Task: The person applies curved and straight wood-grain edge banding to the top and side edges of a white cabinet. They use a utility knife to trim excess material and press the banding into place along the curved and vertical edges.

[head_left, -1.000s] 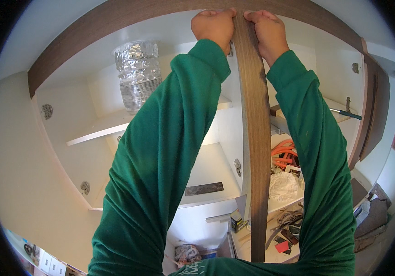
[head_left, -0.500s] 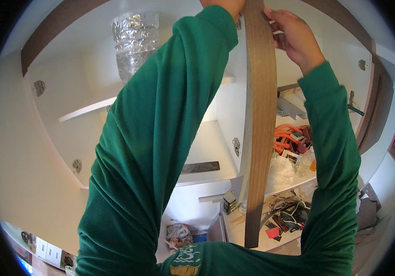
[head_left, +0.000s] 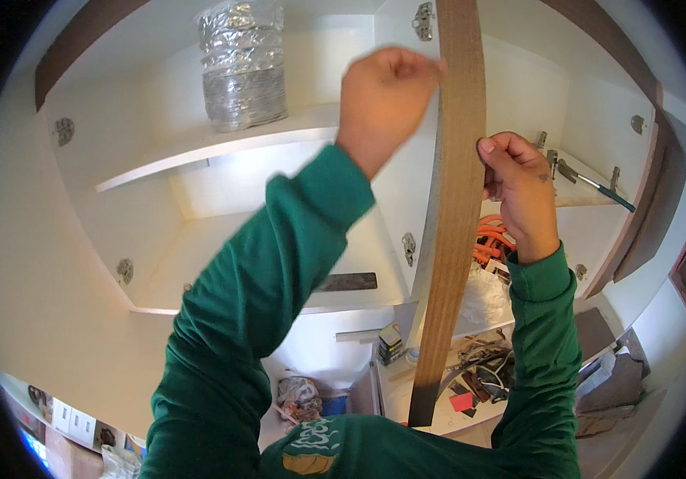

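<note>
A long brown wood-grain strip (head_left: 458, 199) runs upright along the cabinet's middle divider, its dark lower end close to my body. On its left edge, high up, is my left hand (head_left: 383, 100), fingers curled and fingertips pressed at the edge. My right hand (head_left: 522, 184) is lower on the opposite edge, thumb and forefinger pinching there while the other fingers curl behind. Both arms are in green sleeves. A hinge plate (head_left: 423, 21) is fixed to the divider just above my left hand.
White cabinet shelves (head_left: 223, 152) flank the strip. A silver flexible duct (head_left: 243, 68) stands on the left shelf; a dark flat bar (head_left: 348, 282) lies below. At right are a hammer (head_left: 594, 185), orange hoses (head_left: 493, 238) and a drawer of loose tools (head_left: 482, 375).
Both hands have come down along the strip from near the top of the picture. The view has shifted a little, and more of the left shelf and the hammer now shows.
</note>
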`<state>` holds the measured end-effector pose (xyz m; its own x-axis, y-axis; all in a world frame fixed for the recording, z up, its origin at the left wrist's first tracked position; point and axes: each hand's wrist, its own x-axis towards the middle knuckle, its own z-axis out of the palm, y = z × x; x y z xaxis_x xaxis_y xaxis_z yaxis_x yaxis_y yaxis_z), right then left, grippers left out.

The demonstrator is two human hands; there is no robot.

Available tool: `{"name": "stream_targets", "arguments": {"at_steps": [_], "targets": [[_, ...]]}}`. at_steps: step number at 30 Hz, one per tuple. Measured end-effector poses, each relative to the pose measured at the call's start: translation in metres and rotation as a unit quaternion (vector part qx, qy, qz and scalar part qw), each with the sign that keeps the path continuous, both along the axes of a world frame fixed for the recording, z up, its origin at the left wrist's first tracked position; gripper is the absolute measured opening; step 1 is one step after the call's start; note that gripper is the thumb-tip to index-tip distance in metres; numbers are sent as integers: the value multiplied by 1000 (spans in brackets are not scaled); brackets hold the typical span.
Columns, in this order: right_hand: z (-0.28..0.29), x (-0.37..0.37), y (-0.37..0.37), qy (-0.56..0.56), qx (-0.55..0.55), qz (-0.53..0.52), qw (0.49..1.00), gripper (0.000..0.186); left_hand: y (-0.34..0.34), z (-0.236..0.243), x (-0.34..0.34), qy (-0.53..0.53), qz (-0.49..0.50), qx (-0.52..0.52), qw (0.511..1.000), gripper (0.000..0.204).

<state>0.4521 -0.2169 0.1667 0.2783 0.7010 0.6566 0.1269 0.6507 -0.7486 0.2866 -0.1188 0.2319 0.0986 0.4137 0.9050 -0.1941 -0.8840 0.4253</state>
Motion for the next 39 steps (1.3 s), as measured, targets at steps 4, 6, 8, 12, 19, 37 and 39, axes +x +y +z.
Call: {"name": "stream_targets", "arguments": {"at_steps": [4, 6, 8, 12, 19, 37, 39], "targets": [[-3, 0, 7, 4, 5, 4, 1000, 19, -13, -64, -9, 41, -26, -76, 996, 15], [-3, 0, 8, 2, 4, 9, 1000, 19, -23, -85, -9, 58, -19, -84, 995, 16], [-3, 0, 10, 2, 3, 8, 1000, 19, -28, -100, -8, 62, -33, -92, 993, 17], [-6, 3, 18, -3, 10, -3, 1000, 20, -32, -123, -7, 68, -51, -91, 992, 17], [-6, 3, 20, -13, 5, -29, 999, 19, -38, -162, -2, 47, -53, -111, 991, 15], [-16, 3, 26, -46, -30, -58, 997, 17, -24, -184, 5, 24, -24, -150, 988, 14], [-18, 3, 26, -54, -25, -65, 996, 17, -25, -183, 4, 22, -16, -146, 989, 13]]}}
